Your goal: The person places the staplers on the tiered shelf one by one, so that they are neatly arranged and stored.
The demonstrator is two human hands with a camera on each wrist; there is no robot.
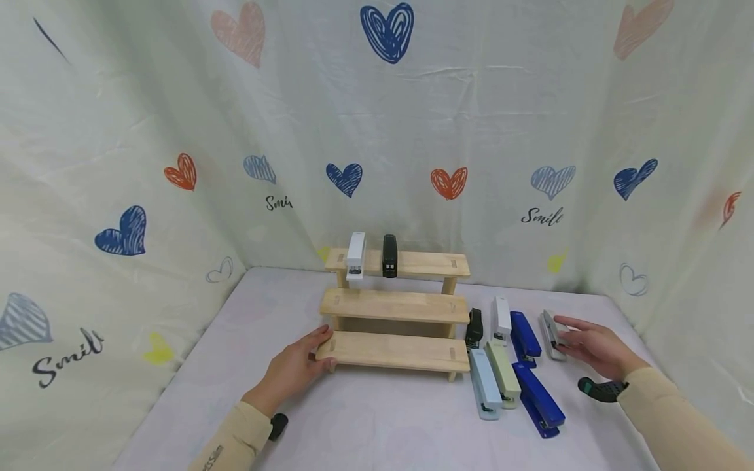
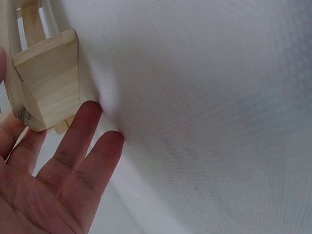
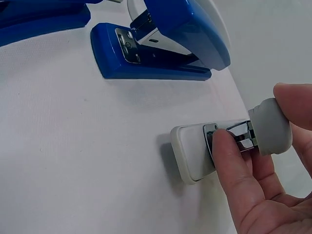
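My left hand [image 1: 290, 371] holds the left end of the lowest board of a three-tier wooden rack [image 1: 391, 349]. In the left wrist view, its fingertips [image 2: 87, 109] reach the rack's end, and most of the thumb is out of frame. Out on the right, my right hand [image 1: 597, 348] pinches a grey-white stapler [image 1: 552, 335] on the table. The right wrist view has the thumb on the stapler's rounded grey top [image 3: 272, 127] and fingers along its side. A white stapler [image 1: 356, 254] and a black stapler [image 1: 389, 255] stand on the top tier.
Between rack and right hand lie a black stapler [image 1: 474, 328], a white one [image 1: 501, 318], a light blue one [image 1: 485, 381], a pale green one [image 1: 503, 374] and two blue staplers [image 1: 523, 336]. A heart-printed curtain [image 1: 495, 118] hangs behind the table.
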